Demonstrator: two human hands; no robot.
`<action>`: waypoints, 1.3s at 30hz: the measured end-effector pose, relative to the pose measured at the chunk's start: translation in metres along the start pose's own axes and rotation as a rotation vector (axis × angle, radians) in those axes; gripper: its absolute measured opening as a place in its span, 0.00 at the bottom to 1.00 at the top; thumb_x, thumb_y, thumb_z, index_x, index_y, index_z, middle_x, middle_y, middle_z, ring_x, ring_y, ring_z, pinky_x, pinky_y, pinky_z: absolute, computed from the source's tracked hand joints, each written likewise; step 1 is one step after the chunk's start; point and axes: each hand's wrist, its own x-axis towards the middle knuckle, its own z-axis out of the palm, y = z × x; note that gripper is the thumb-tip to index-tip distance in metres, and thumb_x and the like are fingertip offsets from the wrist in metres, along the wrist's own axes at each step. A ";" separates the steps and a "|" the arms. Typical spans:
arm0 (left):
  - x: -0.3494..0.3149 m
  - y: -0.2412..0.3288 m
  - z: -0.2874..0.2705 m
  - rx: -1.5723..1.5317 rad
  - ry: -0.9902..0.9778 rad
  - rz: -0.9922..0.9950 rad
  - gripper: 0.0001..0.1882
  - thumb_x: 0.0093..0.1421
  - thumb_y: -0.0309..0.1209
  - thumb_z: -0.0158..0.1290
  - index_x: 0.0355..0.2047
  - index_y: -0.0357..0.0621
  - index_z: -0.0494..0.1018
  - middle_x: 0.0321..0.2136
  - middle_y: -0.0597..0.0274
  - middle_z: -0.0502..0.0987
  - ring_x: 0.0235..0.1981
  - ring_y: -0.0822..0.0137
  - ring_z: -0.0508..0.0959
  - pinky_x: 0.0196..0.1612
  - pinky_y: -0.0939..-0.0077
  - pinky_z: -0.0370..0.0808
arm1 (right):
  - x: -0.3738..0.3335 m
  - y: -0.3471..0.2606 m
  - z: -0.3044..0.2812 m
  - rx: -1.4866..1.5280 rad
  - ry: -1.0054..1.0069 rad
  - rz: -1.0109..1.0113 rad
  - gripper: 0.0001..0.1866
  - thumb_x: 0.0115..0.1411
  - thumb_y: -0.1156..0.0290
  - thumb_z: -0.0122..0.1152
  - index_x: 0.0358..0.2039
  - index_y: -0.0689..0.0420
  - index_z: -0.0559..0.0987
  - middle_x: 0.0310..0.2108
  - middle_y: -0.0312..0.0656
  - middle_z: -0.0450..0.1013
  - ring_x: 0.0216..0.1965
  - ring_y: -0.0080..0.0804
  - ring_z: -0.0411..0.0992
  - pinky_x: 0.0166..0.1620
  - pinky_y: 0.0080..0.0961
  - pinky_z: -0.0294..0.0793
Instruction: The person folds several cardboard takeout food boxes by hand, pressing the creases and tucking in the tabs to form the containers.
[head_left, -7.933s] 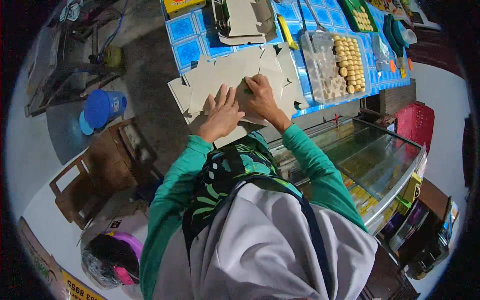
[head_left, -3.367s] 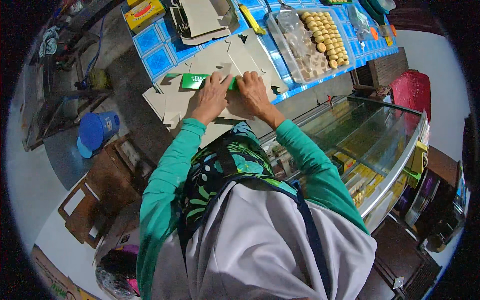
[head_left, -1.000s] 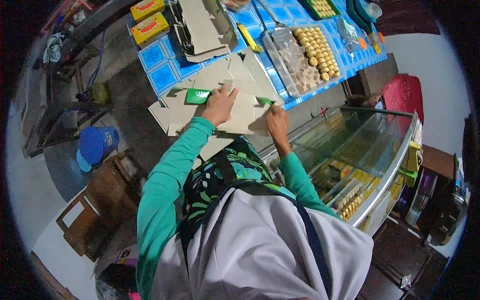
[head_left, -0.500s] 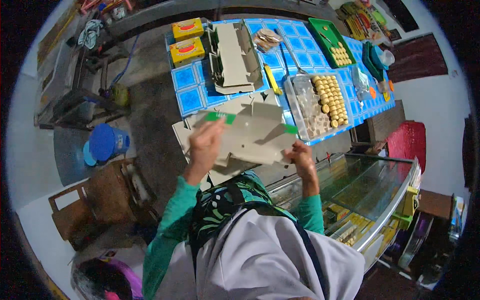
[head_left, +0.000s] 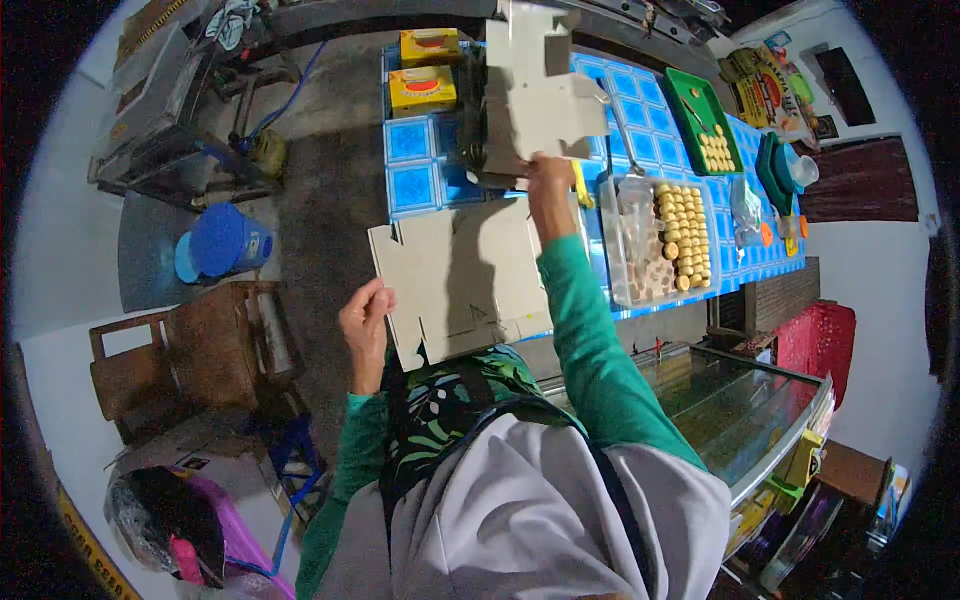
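My right hand [head_left: 550, 190] reaches forward, closed on the near edge of a partly folded cardboard box [head_left: 550, 110], which is over the box stack at the far side of the table. Nearer to me, a flat cardboard box blank [head_left: 470, 275] with slits and notches lies across the table's front edge and over my lap. Beside its left edge is my left hand [head_left: 368, 312], fingers curled with the thumb and fingertips at the board. A clear plastic tub [head_left: 625, 290] to the right holds rows of small round pale-yellow pastries [head_left: 685, 230].
Two yellow boxes [head_left: 422, 90] sit at the table's far left. A green tray [head_left: 735, 165] with more pastries is at the far right. The table wears a blue checked cloth [head_left: 410, 145]. A glass display case [head_left: 710, 400] stands at my right, a blue bucket [head_left: 225, 245] at my left.
My right hand has swung forward, carrying the cardboard box over the stack. My left hand has come down to the left edge of the flat blank. The view has shifted slightly.
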 end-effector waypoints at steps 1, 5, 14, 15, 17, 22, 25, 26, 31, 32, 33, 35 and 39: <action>-0.008 0.000 -0.004 0.013 0.030 -0.002 0.16 0.61 0.31 0.52 0.45 0.31 0.73 0.33 0.56 0.78 0.32 0.69 0.77 0.37 0.77 0.75 | -0.015 0.000 0.024 -0.405 -0.204 -0.164 0.12 0.53 0.81 0.50 0.14 0.57 0.67 0.17 0.43 0.67 0.19 0.38 0.70 0.24 0.36 0.73; -0.021 -0.002 -0.010 0.076 0.011 -0.071 0.16 0.61 0.31 0.52 0.44 0.31 0.73 0.32 0.57 0.78 0.31 0.69 0.78 0.36 0.77 0.76 | -0.042 0.011 0.058 0.827 -0.064 0.530 0.03 0.51 0.82 0.48 0.22 0.65 0.66 0.20 0.51 0.67 0.17 0.43 0.68 0.19 0.37 0.69; -0.024 -0.018 -0.026 0.280 -0.020 -0.136 0.14 0.59 0.29 0.52 0.44 0.33 0.73 0.31 0.57 0.79 0.30 0.71 0.78 0.35 0.78 0.76 | -0.023 0.011 0.048 0.663 0.066 0.431 0.08 0.52 0.71 0.64 0.25 0.58 0.72 0.17 0.41 0.70 0.15 0.30 0.68 0.16 0.26 0.59; -0.021 -0.019 -0.023 0.307 -0.047 -0.108 0.14 0.59 0.29 0.52 0.43 0.32 0.73 0.30 0.57 0.78 0.30 0.71 0.78 0.35 0.78 0.75 | -0.009 0.013 0.043 0.666 0.080 0.421 0.08 0.52 0.71 0.64 0.25 0.58 0.72 0.17 0.41 0.70 0.15 0.30 0.68 0.16 0.26 0.59; -0.018 -0.023 -0.018 0.332 -0.080 -0.078 0.14 0.59 0.29 0.52 0.42 0.30 0.73 0.28 0.57 0.78 0.30 0.71 0.78 0.34 0.78 0.74 | 0.013 0.015 0.037 0.540 0.192 0.390 0.08 0.50 0.74 0.62 0.20 0.57 0.72 0.16 0.39 0.69 0.13 0.29 0.66 0.15 0.26 0.60; -0.019 -0.036 -0.025 0.340 -0.087 -0.132 0.15 0.58 0.30 0.52 0.42 0.30 0.73 0.28 0.56 0.78 0.30 0.70 0.78 0.35 0.78 0.74 | -0.004 -0.004 0.047 0.635 0.119 0.038 0.09 0.49 0.78 0.57 0.15 0.59 0.70 0.15 0.37 0.68 0.13 0.25 0.67 0.14 0.18 0.62; -0.019 -0.043 -0.031 0.321 -0.135 -0.108 0.17 0.58 0.30 0.53 0.46 0.33 0.73 0.32 0.57 0.79 0.32 0.70 0.79 0.37 0.78 0.76 | -0.007 -0.005 0.056 -0.069 0.203 -0.510 0.06 0.46 0.79 0.58 0.16 0.63 0.72 0.15 0.39 0.70 0.13 0.26 0.69 0.16 0.19 0.67; -0.020 -0.046 -0.033 0.322 -0.139 -0.110 0.17 0.58 0.30 0.53 0.46 0.33 0.73 0.32 0.57 0.79 0.32 0.70 0.79 0.37 0.78 0.76 | -0.012 -0.002 0.054 -0.121 0.159 -0.505 0.04 0.46 0.78 0.57 0.18 0.64 0.74 0.16 0.41 0.73 0.14 0.29 0.71 0.18 0.21 0.71; -0.018 -0.043 -0.033 0.357 -0.130 -0.112 0.17 0.58 0.31 0.53 0.45 0.33 0.73 0.32 0.57 0.78 0.31 0.70 0.79 0.37 0.77 0.76 | -0.015 -0.011 0.052 0.587 0.167 0.416 0.09 0.49 0.70 0.54 0.18 0.61 0.69 0.14 0.45 0.68 0.12 0.39 0.66 0.15 0.33 0.64; -0.017 -0.046 -0.031 0.352 -0.143 -0.108 0.17 0.58 0.31 0.53 0.45 0.33 0.73 0.32 0.57 0.78 0.31 0.70 0.79 0.37 0.77 0.76 | 0.005 0.014 0.038 0.731 0.024 0.528 0.07 0.49 0.71 0.52 0.22 0.64 0.70 0.15 0.48 0.69 0.13 0.40 0.68 0.15 0.32 0.64; -0.018 -0.051 -0.032 0.322 -0.126 -0.098 0.17 0.59 0.31 0.53 0.44 0.31 0.73 0.30 0.55 0.78 0.30 0.69 0.79 0.35 0.76 0.74 | 0.008 0.016 0.033 0.869 -0.140 0.648 0.08 0.49 0.73 0.50 0.25 0.66 0.72 0.16 0.50 0.70 0.13 0.42 0.69 0.15 0.31 0.63; -0.018 -0.059 -0.036 0.291 -0.109 -0.086 0.17 0.59 0.32 0.52 0.42 0.30 0.72 0.27 0.53 0.78 0.28 0.69 0.78 0.33 0.76 0.72 | 0.014 0.019 0.024 0.783 -0.143 0.596 0.07 0.49 0.73 0.49 0.25 0.65 0.71 0.16 0.49 0.69 0.13 0.40 0.68 0.15 0.31 0.61; -0.022 -0.053 -0.038 0.367 -0.105 -0.079 0.16 0.58 0.30 0.52 0.42 0.29 0.73 0.27 0.54 0.78 0.27 0.69 0.77 0.32 0.76 0.72 | 0.000 -0.005 0.036 0.542 0.094 0.515 0.06 0.51 0.73 0.51 0.26 0.63 0.70 0.16 0.45 0.68 0.12 0.38 0.68 0.15 0.30 0.58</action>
